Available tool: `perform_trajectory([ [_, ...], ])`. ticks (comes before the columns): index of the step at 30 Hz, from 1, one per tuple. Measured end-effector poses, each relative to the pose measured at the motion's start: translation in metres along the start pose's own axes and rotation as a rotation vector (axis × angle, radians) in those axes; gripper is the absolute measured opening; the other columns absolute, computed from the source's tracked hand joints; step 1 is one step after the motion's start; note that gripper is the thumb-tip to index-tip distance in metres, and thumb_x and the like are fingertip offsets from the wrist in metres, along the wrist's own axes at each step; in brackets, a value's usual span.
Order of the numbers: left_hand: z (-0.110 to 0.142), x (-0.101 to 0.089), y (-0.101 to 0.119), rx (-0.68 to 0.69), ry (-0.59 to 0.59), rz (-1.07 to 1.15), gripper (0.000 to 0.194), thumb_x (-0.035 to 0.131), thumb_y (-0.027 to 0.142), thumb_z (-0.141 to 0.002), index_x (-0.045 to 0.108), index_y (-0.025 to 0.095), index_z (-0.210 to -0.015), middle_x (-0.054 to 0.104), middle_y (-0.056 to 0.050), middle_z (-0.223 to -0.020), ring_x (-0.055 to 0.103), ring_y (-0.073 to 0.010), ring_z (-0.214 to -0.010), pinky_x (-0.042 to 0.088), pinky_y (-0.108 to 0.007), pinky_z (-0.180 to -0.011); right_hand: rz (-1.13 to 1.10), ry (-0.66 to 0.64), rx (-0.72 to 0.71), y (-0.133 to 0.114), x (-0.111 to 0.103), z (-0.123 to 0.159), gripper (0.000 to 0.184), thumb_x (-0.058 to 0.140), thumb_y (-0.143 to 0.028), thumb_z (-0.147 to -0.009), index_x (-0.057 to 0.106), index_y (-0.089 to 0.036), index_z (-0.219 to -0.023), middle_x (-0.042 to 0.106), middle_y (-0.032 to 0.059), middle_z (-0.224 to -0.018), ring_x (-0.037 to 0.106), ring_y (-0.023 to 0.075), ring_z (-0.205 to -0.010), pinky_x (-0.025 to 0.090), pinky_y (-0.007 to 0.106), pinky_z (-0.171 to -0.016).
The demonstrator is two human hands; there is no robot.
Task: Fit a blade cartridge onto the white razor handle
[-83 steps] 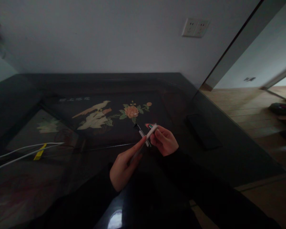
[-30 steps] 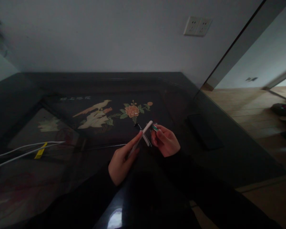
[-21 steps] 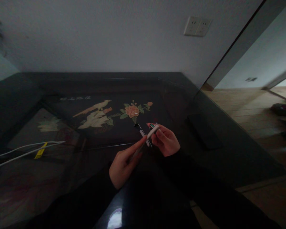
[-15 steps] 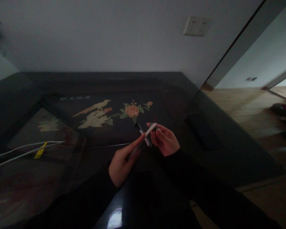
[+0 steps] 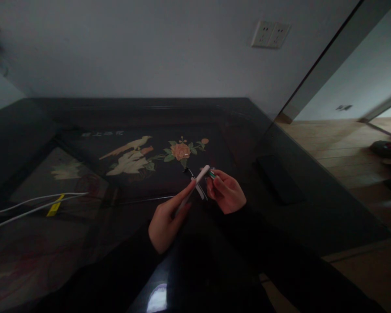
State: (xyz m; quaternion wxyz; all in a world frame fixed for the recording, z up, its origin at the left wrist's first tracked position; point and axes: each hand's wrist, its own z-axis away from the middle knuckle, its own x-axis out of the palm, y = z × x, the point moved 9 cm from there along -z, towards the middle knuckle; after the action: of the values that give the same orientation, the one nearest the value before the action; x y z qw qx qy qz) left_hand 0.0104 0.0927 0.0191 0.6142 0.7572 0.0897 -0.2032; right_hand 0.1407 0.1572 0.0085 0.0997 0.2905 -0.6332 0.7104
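Note:
A slim white stick with a rounded end (image 5: 202, 173) slants up from my left hand (image 5: 166, 224), whose fingers are closed along its lower part. My right hand (image 5: 226, 191) pinches a small piece with a green stripe (image 5: 211, 174) just right of the stick's end. Fingers hide most of that piece, so its kind is unclear. Whether the stick touches it I cannot tell. Behind the stick, a narrow pale object (image 5: 199, 191) with a thin wire-like end lies on the dark table, partly covered.
The glossy dark tabletop (image 5: 241, 130) has a bird-and-flower picture (image 5: 130, 158) in it. A black flat object (image 5: 278, 180) lies to the right. White cables (image 5: 35, 202) with a yellow tag (image 5: 55, 206) run at the left. A wall socket (image 5: 270, 34) is above.
The stick's end has gone back and forth by small amounts beside the right fingertips. Since half a second ago it has shifted left, uncovering more of the green-striped piece. The right hand stays nearly still.

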Motion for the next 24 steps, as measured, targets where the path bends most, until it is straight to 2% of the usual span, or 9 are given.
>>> perform_trajectory([
  [5, 0.002, 0.006, 0.008, 0.026, -0.044, -0.008, 0.047, 0.048, 0.023, -0.092, 0.047, 0.022, -0.139, 0.062, -0.004, -0.13, 0.065, -0.0201, -0.109, 0.052, -0.031, -0.094, -0.009, 0.021, 0.048, 0.001, -0.001, 0.0, 0.044, 0.083, -0.043, -0.059, 0.071, -0.018, -0.094, 0.055, -0.0044, -0.056, 0.044, 0.0056, -0.045, 0.032, 0.019, -0.04],
  [9, 0.002, 0.009, 0.011, 0.025, -0.07, 0.004, 0.048, 0.049, 0.022, -0.091, 0.047, 0.022, -0.139, 0.068, -0.003, -0.122, 0.07, -0.0164, -0.09, 0.056, -0.025, -0.079, -0.02, 0.027, 0.065, 0.001, -0.002, 0.0, 0.041, 0.083, -0.042, -0.06, 0.072, -0.02, -0.093, 0.056, -0.0041, -0.058, 0.044, 0.0046, -0.047, 0.035, 0.017, -0.042],
  [11, 0.001, 0.009, 0.009, 0.022, -0.066, 0.018, 0.048, 0.049, 0.022, -0.091, 0.047, 0.021, -0.139, 0.067, -0.004, -0.123, 0.069, -0.0165, -0.093, 0.055, -0.025, -0.083, -0.025, 0.029, 0.063, 0.002, -0.003, 0.0, 0.043, 0.084, -0.043, -0.059, 0.072, -0.02, -0.093, 0.056, -0.0042, -0.058, 0.044, 0.0044, -0.047, 0.035, 0.017, -0.042],
  [17, -0.002, 0.003, -0.003, -0.017, -0.011, 0.068, 0.049, 0.049, 0.027, -0.092, 0.045, 0.02, -0.141, 0.053, -0.007, -0.14, 0.057, -0.0221, -0.122, 0.044, -0.034, -0.104, 0.0, 0.002, 0.015, 0.0, 0.0, 0.0, 0.045, 0.083, -0.045, -0.058, 0.068, -0.017, -0.09, 0.055, -0.0045, -0.056, 0.044, 0.0055, -0.044, 0.03, 0.019, -0.039],
  [24, -0.002, 0.001, -0.008, -0.062, -0.002, 0.088, 0.051, 0.048, 0.029, -0.093, 0.042, 0.021, -0.143, 0.051, -0.006, -0.142, 0.052, -0.0226, -0.127, 0.038, -0.038, -0.11, 0.036, -0.017, -0.036, -0.003, 0.002, 0.001, 0.046, 0.081, -0.049, -0.059, 0.065, -0.017, -0.088, 0.054, -0.0057, -0.052, 0.044, 0.0066, -0.042, 0.027, 0.02, -0.038],
])
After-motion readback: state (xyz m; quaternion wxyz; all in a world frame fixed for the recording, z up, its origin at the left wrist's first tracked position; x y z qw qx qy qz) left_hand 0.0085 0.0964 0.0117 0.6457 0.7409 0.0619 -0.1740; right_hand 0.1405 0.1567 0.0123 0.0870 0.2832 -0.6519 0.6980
